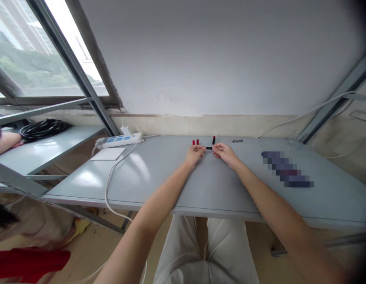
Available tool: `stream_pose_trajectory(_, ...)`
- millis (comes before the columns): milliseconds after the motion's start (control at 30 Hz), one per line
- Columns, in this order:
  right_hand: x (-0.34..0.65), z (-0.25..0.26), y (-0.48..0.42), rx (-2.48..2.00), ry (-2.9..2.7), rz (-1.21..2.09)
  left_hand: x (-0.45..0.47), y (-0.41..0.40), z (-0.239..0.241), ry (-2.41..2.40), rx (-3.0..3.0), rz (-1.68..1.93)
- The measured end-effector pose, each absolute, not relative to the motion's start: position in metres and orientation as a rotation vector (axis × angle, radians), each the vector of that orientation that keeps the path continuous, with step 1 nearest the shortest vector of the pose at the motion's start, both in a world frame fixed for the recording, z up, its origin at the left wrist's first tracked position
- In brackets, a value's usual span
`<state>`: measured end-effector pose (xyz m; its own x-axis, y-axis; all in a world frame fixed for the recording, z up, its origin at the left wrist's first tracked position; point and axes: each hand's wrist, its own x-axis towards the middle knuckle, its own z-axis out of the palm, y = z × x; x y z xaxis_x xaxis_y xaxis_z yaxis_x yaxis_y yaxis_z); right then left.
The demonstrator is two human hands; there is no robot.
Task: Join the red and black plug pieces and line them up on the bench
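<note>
My left hand (195,154) and my right hand (223,152) meet near the back of the grey table, both with fingers closed. Between them they grip a short black cylinder (209,148), one end in each hand; its exact kind is too small to tell. Just behind my left hand two small red cylinders (195,142) stand upright. A black cylinder with a red top (213,140) stands behind my right hand. Several small metallic pieces (237,141) lie in a row to the right.
On the left are a white power strip (124,139), a flat white box (108,154) and a white cable (107,185) hanging over the front edge. A pixelated dark object (285,169) lies right. Another person's arm (7,142) rests on the neighbouring table beside coiled black cable (43,129).
</note>
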<state>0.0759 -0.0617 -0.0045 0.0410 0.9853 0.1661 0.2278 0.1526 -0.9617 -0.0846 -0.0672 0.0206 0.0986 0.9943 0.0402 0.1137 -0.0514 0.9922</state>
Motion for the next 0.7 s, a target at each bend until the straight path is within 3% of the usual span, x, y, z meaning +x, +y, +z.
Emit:
stream_pose_trajectory(400, 0.067, -0.004, -0.053, -1.427, -2.001, 0.066, -0.083, -0.071, 0.028, 1.068, 1.241, 1.232)
stream_pose_trajectory(700, 0.045, 0.001, -0.014, -1.678, -1.775, 0.504, -0.101, -0.055, 0.029, 1.124, 0.937, 1.457)
